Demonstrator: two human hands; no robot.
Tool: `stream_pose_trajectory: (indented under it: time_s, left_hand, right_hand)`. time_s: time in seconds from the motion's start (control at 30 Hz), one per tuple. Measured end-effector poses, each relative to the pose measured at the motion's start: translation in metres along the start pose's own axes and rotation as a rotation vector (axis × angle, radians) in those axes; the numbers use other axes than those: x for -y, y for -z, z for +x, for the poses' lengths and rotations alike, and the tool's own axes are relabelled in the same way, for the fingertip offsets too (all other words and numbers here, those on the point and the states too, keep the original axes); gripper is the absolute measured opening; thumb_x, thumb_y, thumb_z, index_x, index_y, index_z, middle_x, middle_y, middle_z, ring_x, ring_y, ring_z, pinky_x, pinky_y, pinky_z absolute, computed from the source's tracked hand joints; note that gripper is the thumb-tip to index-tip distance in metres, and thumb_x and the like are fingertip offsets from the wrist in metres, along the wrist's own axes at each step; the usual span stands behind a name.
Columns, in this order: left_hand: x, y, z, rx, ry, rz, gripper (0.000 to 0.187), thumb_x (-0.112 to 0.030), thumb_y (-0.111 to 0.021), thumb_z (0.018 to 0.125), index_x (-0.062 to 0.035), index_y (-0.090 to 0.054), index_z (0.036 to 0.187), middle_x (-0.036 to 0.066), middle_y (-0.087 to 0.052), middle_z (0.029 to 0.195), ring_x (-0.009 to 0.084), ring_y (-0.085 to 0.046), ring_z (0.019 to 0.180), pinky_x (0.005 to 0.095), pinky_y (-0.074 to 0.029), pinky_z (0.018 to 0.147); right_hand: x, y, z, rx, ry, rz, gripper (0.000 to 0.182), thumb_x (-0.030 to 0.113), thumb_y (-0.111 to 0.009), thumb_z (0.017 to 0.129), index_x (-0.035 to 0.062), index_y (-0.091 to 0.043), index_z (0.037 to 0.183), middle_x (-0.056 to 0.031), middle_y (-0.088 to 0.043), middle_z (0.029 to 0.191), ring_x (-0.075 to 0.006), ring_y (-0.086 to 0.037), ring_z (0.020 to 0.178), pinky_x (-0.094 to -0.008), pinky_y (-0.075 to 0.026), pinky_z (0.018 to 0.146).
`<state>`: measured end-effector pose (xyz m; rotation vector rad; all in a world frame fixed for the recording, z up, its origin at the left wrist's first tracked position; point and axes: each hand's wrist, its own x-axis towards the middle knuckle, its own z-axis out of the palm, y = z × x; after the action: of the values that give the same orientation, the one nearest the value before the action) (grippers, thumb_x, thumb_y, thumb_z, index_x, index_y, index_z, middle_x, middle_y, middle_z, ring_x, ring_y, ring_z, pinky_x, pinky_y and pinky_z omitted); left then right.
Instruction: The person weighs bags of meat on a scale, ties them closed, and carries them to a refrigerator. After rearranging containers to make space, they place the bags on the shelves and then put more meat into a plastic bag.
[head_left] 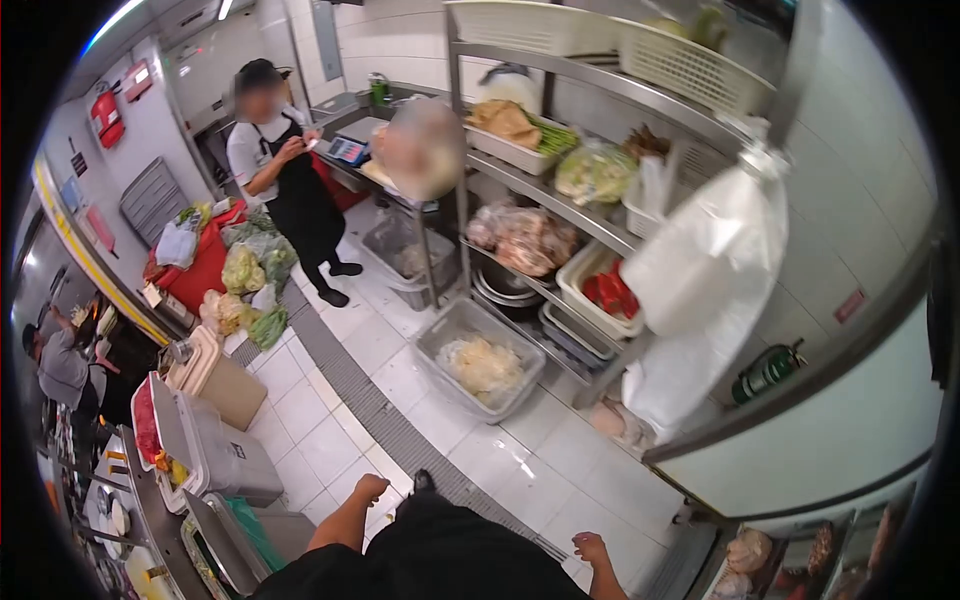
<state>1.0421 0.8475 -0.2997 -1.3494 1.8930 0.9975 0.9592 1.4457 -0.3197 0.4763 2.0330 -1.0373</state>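
My left hand [371, 488] hangs low in front of me with its fingers curled in, and nothing shows in it. To its left stands a bin lined with a green bag [253, 530]. My right hand [590, 547] is held out over the tiled floor, its fingers loosely bent and apart, without any object. Neither hand touches anything. Ahead on the floor sits a grey tub [440, 326] holding pale food in clear plastic [485, 367]. A floor drain grate [372, 405] runs ahead from near my shoe.
A metal rack [590, 222] with vegetables and bagged meat [525, 240] stands right, a white plastic bag [700, 290] hanging from it. Lidded bins [235, 460] line the left. A person in an apron [300, 190] stands ahead near produce bags [243, 270]; another person [65, 365] is far left.
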Motion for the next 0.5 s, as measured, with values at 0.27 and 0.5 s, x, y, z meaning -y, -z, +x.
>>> stream_pose_trajectory:
  time_s: [0.27, 0.5]
  left_hand:
    - [0.009, 0.144, 0.094, 0.03, -0.047, -0.208, 0.038, -0.036, -0.058, 0.086, -0.0013, -0.065, 0.1, 0.013, -0.063, 0.076, 0.0245, -0.062, 0.061, 0.0428, -0.053, 0.053]
    - [-0.052, 0.233, 0.145, -0.049, -0.252, -0.302, 0.035, -0.033, -0.059, 0.085, -0.0031, -0.069, 0.101, 0.011, -0.062, 0.068, 0.0196, -0.058, 0.054, 0.0345, -0.049, 0.048]
  right_hand:
    - [0.231, -0.092, 0.047, -0.025, 0.087, 0.266, 0.022, 0.02, -0.065, 0.08, 0.0126, -0.065, 0.101, -0.002, -0.065, 0.086, -0.0171, -0.065, 0.069, -0.0308, -0.049, 0.057]
    - [0.322, -0.149, 0.075, 0.055, 0.029, 0.125, 0.019, 0.02, -0.063, 0.082, 0.0125, -0.065, 0.099, -0.0025, -0.065, 0.087, -0.0173, -0.065, 0.07, -0.0322, -0.05, 0.059]
